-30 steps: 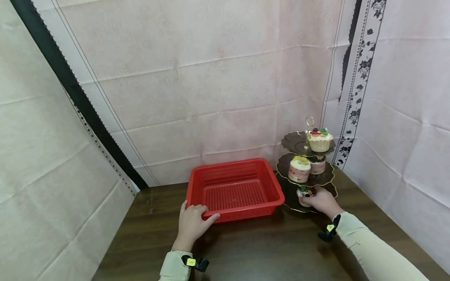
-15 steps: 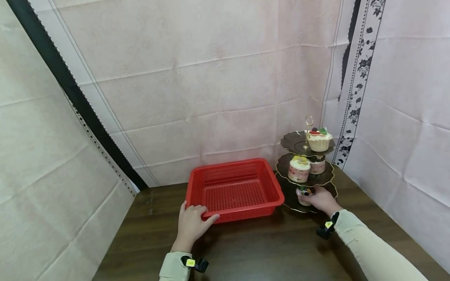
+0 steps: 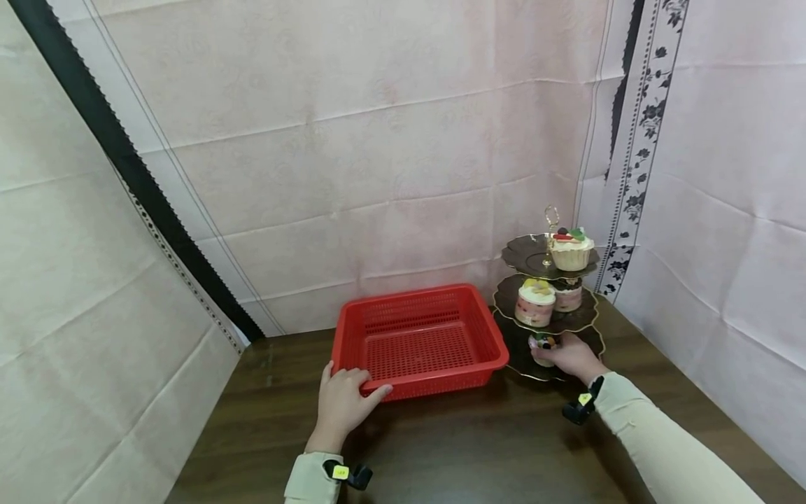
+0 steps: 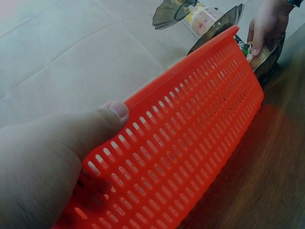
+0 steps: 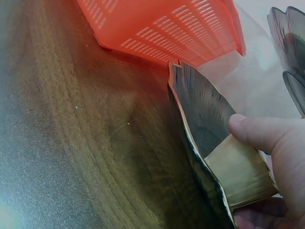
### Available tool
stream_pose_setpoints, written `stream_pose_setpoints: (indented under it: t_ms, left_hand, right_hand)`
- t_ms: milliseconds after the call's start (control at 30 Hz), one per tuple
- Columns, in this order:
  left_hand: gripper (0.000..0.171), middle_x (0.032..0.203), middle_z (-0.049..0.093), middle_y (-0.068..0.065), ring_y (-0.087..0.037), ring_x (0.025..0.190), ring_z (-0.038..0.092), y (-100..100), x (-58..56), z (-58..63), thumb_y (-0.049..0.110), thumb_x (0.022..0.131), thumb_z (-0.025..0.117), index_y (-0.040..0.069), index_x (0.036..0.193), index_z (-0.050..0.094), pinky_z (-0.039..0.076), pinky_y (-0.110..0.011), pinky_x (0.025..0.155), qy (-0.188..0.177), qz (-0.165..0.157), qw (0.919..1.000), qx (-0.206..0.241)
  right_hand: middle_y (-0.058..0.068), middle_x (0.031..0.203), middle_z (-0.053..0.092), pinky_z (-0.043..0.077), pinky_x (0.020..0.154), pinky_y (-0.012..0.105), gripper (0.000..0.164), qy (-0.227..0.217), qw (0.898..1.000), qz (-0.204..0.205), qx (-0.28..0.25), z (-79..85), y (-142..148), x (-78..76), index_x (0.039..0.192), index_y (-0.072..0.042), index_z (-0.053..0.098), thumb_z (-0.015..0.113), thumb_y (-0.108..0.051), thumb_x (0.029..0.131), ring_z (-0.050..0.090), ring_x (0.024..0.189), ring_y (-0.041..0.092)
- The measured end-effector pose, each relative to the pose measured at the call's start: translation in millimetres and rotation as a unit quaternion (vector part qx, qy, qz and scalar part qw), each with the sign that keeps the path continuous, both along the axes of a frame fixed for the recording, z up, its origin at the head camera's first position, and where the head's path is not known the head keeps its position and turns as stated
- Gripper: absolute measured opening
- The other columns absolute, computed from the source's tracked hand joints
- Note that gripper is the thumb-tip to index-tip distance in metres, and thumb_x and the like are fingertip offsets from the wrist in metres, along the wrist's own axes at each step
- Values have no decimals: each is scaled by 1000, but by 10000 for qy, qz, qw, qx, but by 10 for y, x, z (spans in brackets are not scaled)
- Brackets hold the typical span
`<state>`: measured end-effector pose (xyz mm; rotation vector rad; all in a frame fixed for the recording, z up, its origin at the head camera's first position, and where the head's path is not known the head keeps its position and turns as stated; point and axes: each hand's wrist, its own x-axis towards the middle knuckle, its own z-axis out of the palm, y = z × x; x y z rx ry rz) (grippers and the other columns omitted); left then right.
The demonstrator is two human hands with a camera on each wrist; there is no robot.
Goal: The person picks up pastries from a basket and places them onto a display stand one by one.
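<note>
At the front left corner of a red plastic basket, my left hand grips the rim. The left wrist view shows its thumb over the slotted side wall. My right hand reaches to the lowest tier of a dark, gold-edged three-tier cake stand. There it holds a cupcake in a pale cup, with colourful topping, between thumb and fingers. In the right wrist view the cupcake's base is at the tier, but I cannot tell whether it is lifted. The fingers behind the cup are partly hidden.
Two pink-and-cream dessert cups, one with yellow topping, stand on the middle tier. A cream cupcake with fruit sits on top. The basket stands left of the stand, close to it. Cloth walls surround the wooden table.
My right hand and forearm have shifted very slightly left, with the cupcake still in its grip. The left hand and the basket look the same.
</note>
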<state>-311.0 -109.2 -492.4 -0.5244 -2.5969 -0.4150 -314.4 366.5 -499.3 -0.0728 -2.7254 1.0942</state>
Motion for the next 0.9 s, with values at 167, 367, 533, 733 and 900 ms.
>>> stream_pose_setpoints:
  t_ms: [167,367,533,733,900]
  left_hand:
    - [47,85,73,2,-22,88,63,13,-2,-8,69,85,66,22,82,73,24,-63,115,-9,-11,10000,-20]
    - [47,85,73,2,-21,87,64,7,-19,-8,68,86,66,22,82,73,25,-63,114,74,-28,10000,-37]
    - [50,86,73,1,-21,87,63,-44,-32,-10,71,86,63,22,83,73,25,-63,114,116,29,9999,-42]
    - [50,84,72,2,-21,87,63,-68,-16,-19,72,87,61,22,82,72,24,-64,115,-76,67,9999,-52]
    - [48,90,69,2,-21,93,62,-56,-6,78,68,88,64,21,89,74,23,-66,115,-367,-26,9993,-51]
  right_hand:
    - [29,115,67,50,92,52,61,59,10000,-28,24,-22,9,23,122,12,58,79,-33,86,65,105,38]
    - [28,115,68,46,93,59,67,637,9966,-340,384,-4,-14,93,123,7,60,80,-43,84,61,109,43]
    - [42,130,46,30,98,70,92,1168,9879,-750,690,13,-88,265,141,8,41,80,-50,81,36,122,59]
    - [42,131,37,30,95,72,87,1183,9825,-847,1161,82,-228,584,136,15,42,82,-38,80,33,119,62]
    - [35,123,47,40,89,68,70,936,9813,-509,1600,294,-442,839,128,8,54,79,-39,83,43,112,55]
